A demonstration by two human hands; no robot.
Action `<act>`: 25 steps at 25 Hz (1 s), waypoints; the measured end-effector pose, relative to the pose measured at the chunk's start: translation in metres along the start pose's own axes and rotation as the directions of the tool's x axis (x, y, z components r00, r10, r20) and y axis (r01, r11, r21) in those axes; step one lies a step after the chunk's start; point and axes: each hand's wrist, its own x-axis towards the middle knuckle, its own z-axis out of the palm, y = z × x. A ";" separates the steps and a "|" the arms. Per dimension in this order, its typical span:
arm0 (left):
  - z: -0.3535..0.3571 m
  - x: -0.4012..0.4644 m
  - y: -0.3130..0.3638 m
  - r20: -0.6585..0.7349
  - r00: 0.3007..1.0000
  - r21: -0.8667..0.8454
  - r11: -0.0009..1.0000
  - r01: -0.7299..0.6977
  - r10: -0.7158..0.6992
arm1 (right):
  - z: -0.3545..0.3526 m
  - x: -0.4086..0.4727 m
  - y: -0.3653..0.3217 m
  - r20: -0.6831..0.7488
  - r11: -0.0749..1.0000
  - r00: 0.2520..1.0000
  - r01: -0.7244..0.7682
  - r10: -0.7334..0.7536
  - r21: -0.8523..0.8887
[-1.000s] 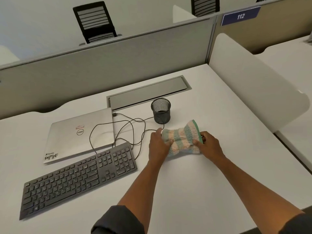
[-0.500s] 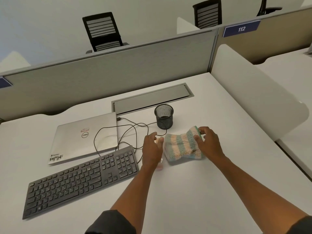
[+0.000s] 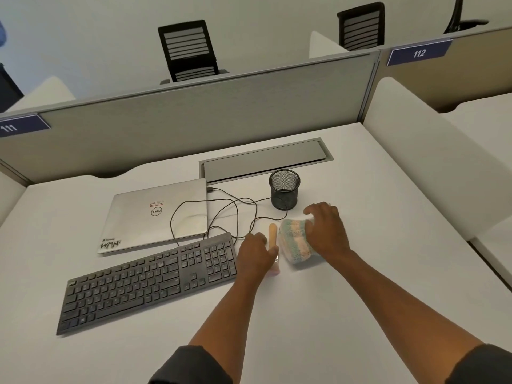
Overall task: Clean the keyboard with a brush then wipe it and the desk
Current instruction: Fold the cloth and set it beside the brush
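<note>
Uncovering brush (image 3: pixel 273 236) beside shifted cloth (image 3: pixel 295 243)

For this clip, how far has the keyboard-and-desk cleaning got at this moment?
Barely started. Nothing looks cleaned yet: the keyboard lies untouched beside the laptop. In hand: the left hand is closing on the brush lying on the desk, while the right hand rests on the striped cloth. Left: brushing the keys, then wiping keyboard and desk.
</note>
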 end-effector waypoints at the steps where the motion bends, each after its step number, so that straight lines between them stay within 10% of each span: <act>1: 0.001 -0.002 0.003 0.011 1.000 0.049 0.999 -0.002 0.002 | 0.003 -0.003 -0.006 0.013 0.999 1.000 0.016 -0.017 0.031; 9: 0.008 -0.013 0.011 0.019 0.999 0.234 0.972 0.029 -0.035 | 0.031 -0.024 -0.032 0.147 0.978 0.982 0.085 -0.114 0.190; 25: -0.031 -0.017 -0.011 -0.103 0.993 -0.307 0.948 -0.080 0.051 | 0.035 -0.006 -0.067 0.265 0.857 0.950 -0.271 0.164 0.439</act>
